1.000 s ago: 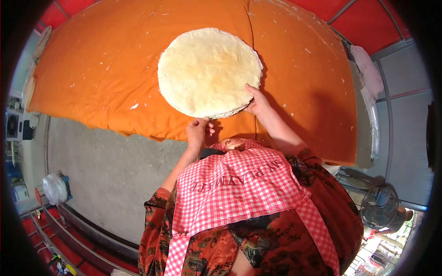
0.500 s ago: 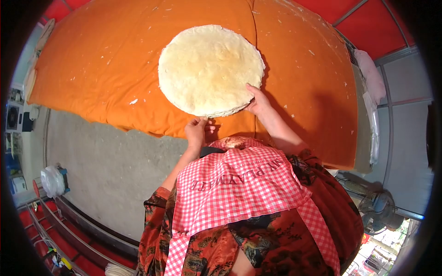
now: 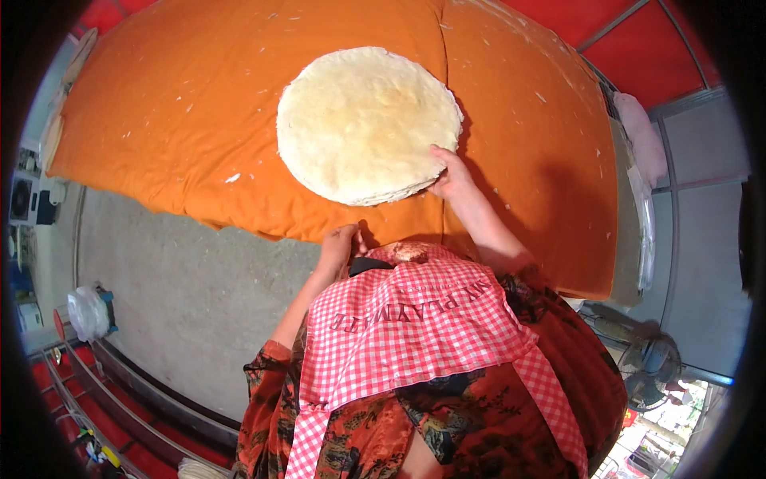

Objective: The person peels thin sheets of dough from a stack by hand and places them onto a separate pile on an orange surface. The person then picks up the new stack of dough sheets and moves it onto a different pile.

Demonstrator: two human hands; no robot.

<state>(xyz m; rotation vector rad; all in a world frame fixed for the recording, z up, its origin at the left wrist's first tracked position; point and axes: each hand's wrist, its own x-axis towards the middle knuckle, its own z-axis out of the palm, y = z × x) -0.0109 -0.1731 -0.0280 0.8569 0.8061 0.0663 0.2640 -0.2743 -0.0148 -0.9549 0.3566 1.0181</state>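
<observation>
A stack of large, round, thin flatbreads (image 3: 367,124) lies on an orange cloth (image 3: 199,104) over a wide table. My right hand (image 3: 452,172) grips the stack's lower right edge, thumb on top and fingers underneath. Just below the stack, by the cloth's front edge, my left hand (image 3: 343,241) is apart from the bread. Its fingers are curled, and whether anything small is between them is hidden. A red checked apron (image 3: 415,327) covers my front, with a brownish lump (image 3: 410,252) at its top edge.
Small white flakes are scattered over the cloth. Grey floor (image 3: 191,295) shows at the left, beside a metal rack (image 3: 144,407). A fan (image 3: 653,363) stands at the lower right. Plastic sheeting (image 3: 642,215) and a pink bundle (image 3: 641,140) hang along the table's right edge.
My left hand has drawn down from the stack's lower edge toward the apron, its fingers curling in. My right hand keeps its hold; the stack sits nearly where it was.
</observation>
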